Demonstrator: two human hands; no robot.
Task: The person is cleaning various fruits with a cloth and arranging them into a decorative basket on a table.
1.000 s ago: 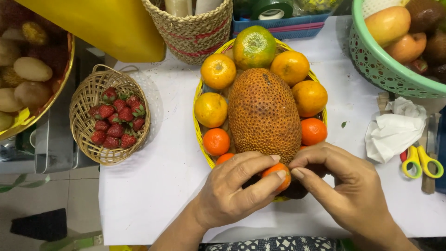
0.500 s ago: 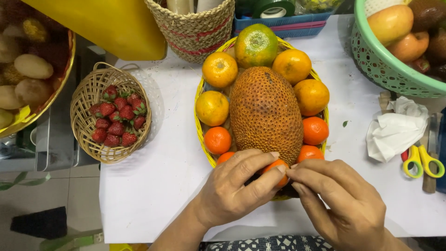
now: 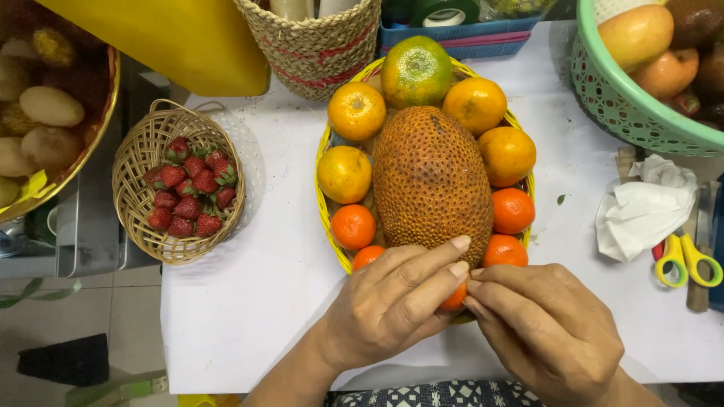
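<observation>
Head camera view: both hands meet at the near end of a yellow woven tray on a white desk, settling a small orange tangerine into the ring of citrus around a large, bumpy orange-brown fruit. The left hand cups the tangerine from the left, its grip closed on it with the fingertips resting against the big fruit's lower end; the right hand pinches it from the other side, fingertips touching the left hand's. The fruit is mostly hidden, only a sliver of glossy orange peel showing between the fingers.

By the look of it, the placing step is in hand and nearly done: the tangerine sits at the tray's near rim, between two other small tangerines. The next move calls for a gentle release (a careless one could send the round fruit rolling off the rim).

Around the tray: a small wicker basket of strawberries to the left, a crumpled white tissue and yellow-handled scissors to the right, a green plastic basket of fruit beyond.
</observation>
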